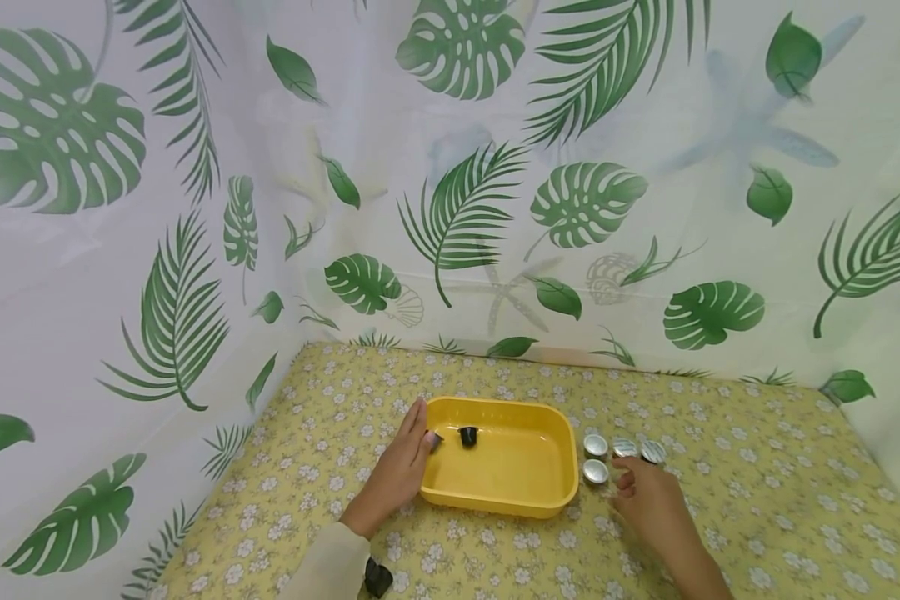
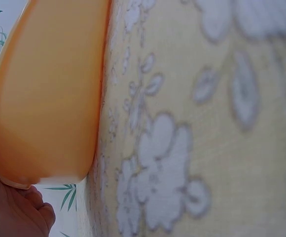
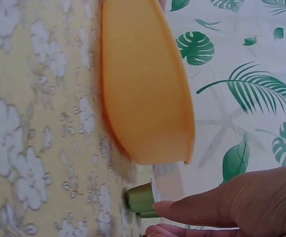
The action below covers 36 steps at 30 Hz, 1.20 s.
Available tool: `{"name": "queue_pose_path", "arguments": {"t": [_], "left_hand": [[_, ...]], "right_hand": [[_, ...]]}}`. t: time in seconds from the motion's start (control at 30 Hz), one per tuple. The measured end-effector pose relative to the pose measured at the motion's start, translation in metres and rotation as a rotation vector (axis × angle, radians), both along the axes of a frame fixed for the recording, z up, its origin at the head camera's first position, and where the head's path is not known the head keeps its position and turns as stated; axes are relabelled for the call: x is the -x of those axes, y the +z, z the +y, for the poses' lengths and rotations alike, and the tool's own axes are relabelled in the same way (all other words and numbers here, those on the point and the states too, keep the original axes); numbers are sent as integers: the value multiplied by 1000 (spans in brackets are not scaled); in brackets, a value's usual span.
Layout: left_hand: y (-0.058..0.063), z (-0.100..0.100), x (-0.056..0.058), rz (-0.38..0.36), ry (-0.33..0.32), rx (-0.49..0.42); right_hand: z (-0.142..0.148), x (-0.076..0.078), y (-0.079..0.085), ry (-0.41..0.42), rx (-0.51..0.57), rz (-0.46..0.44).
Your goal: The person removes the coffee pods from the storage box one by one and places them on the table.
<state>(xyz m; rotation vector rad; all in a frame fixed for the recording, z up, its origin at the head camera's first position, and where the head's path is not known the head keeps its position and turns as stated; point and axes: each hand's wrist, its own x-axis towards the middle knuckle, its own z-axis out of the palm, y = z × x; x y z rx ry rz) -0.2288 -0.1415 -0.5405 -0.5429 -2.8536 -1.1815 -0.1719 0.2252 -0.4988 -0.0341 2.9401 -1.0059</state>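
Note:
A yellow plastic tub (image 1: 498, 500) stands on the flowered cloth. My left hand (image 1: 399, 467) grips its left rim, thumb inside and fingers along the outer wall. Inside the tub lie a black coffee capsule (image 1: 468, 436) and, close to the left thumb, a second dark capsule (image 1: 436, 442) partly covered. My right hand (image 1: 651, 502) is beside several silver-lidded coffee capsules (image 1: 596, 472), right of the tub. Its fingers are loosely bent, and nothing shows between them. In the right wrist view the thumb tip overlaps the lid edge of a green capsule (image 3: 140, 198); contact is unclear.
A yellow flowered cloth (image 1: 757, 500) covers the surface. White leaf-printed sheets (image 1: 487, 208) hang behind and at both sides. Next to the left sleeve is a small black object (image 1: 377, 577).

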Motion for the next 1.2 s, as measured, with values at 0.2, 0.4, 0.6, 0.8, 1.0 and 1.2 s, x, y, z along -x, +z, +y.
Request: {"name": "queue_pose_path", "arguments": {"t": [0.2,0.4,0.6,0.8,1.0,1.2], "left_hand": [[0,0,1,-3,1,-1],[0,0,1,-1,-3,-1],[0,-1,1,4,-13,-7],[0,-1,0,-4,-10,-4],[-1,-1,1,0,-5,2],[-1,-1,1,0,-5,2]], "right_hand": [[0,-3,9,9,-8,-4],[-1,-2,14,20,-1,6],[-4,-3,16,20,7,50],[-11,-4,21,1,48,110],[-21,-1,23,-19,99,119],[-31,1,25,-4,146,105]]}}
